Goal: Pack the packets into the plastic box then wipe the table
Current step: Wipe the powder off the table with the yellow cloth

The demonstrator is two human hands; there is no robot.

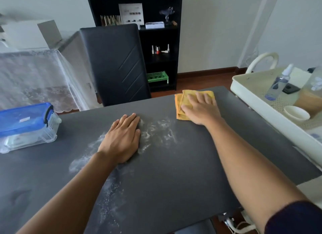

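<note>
A clear plastic box [29, 131] with a blue lid clipped down stands at the left edge of the dark grey table [174, 172]; packets show faintly through its wall. White powder [160, 131] is smeared across the table's middle. My left hand [122, 138] lies flat, palm down, on the table in the powder, holding nothing. My right hand [200, 108] presses flat on a folded yellow cloth [184, 101] near the far right edge of the table.
A black chair [115, 65] stands behind the table. A cream trolley [271, 108] at the right carries a spray bottle [278, 84] and a small white bowl [297, 112]. A black shelf unit [156, 42] stands against the wall. A lace-covered table [34, 80] is at the left.
</note>
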